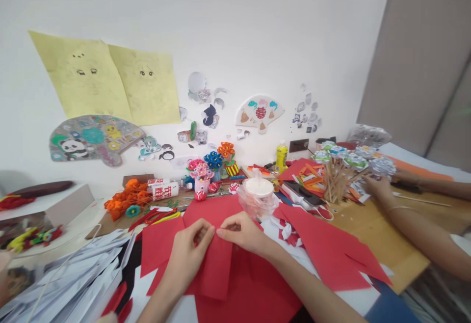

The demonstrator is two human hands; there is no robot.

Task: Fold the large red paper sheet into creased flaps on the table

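In the head view, a folded strip of red paper [217, 276] hangs from my fingertips over the table. My left hand [191, 247] pinches its upper left edge between thumb and fingers. Close beside it, my right hand [243, 234] pinches the top edge from the right. Large red paper sheets [257, 288] lie beneath and behind both hands, with white paper under some of them. Just beyond my right hand stands a clear plastic cup with a white lid [259, 188].
Folded white paper [69, 279] piles up at left. Behind are orange pipe-cleaner flowers [128, 198], small flower pots [202, 184] and a yellow bottle [281, 157]. A co-worker's hand [379, 190] is at right, near paper flowers on sticks [334, 180] and a phone [302, 193].
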